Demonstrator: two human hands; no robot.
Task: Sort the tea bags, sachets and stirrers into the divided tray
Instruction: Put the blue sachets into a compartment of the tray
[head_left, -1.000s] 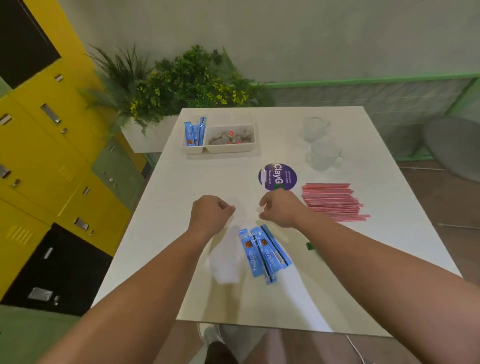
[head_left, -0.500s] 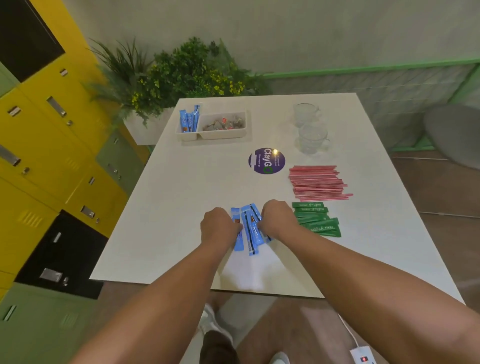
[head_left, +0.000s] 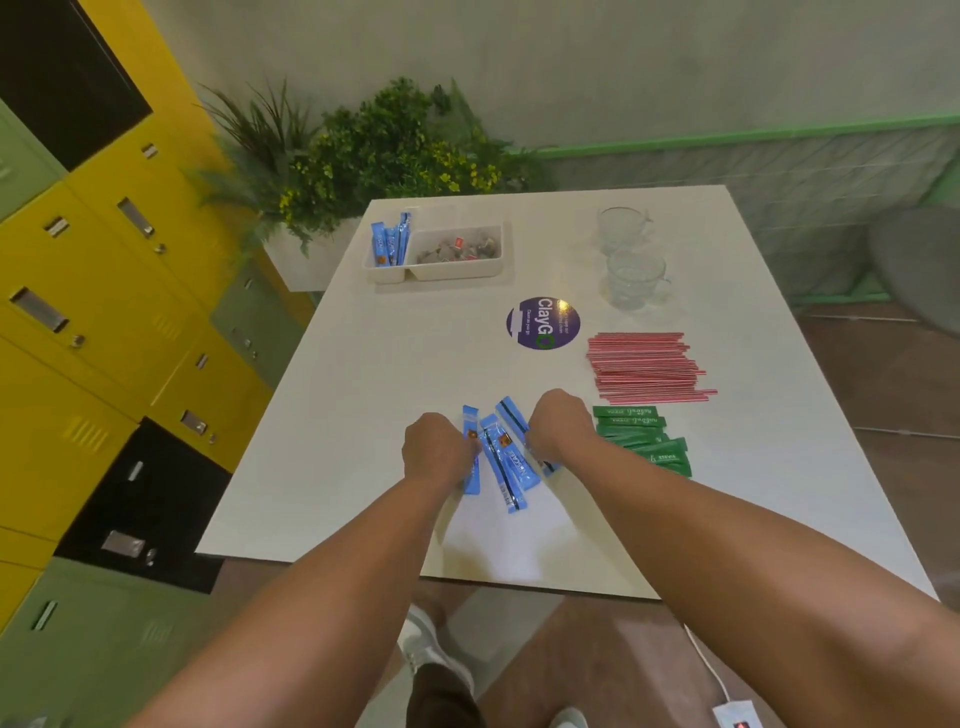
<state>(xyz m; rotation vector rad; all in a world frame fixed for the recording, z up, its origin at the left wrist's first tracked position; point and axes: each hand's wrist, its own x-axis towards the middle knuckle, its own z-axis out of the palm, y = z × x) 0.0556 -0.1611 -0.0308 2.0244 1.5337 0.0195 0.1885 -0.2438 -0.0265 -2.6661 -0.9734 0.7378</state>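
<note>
Status change: one second ago both hands sat farther up the table, past the loose blue sachets (head_left: 503, 462). They have since drawn back to the near edge and now bracket that group. The left hand (head_left: 436, 453) lies against the outermost sachet on the left; the right hand (head_left: 558, 423) covers the upper end of the outermost one on the right. Over the last half second the hands have barely shifted.

Grip state: both hands are curled, knuckles up. The fingertips are hidden under the hands, so I cannot tell whether either one pinches a sachet or only presses on it. All the loose sachets lie flat on the table (head_left: 353, 415).

My reading: this is the gathering step, squaring the fanned sachets into one bundle before carrying them to the tray.

Containers:
1. The divided tray (head_left: 457, 271) stands at the far left of the table, well apart from the hands.
2. Its narrow left compartment holds the sorted blue sachets (head_left: 389, 241), leaning upright.
3. Its wide compartment holds the tea bags (head_left: 460, 247).
4. Two glass cups (head_left: 631, 273) stand at the far right; no contents are visible.

Still unsorted: the red stirrers (head_left: 647, 366) and, just beside the right forearm, the green sachets (head_left: 641, 439).
</note>
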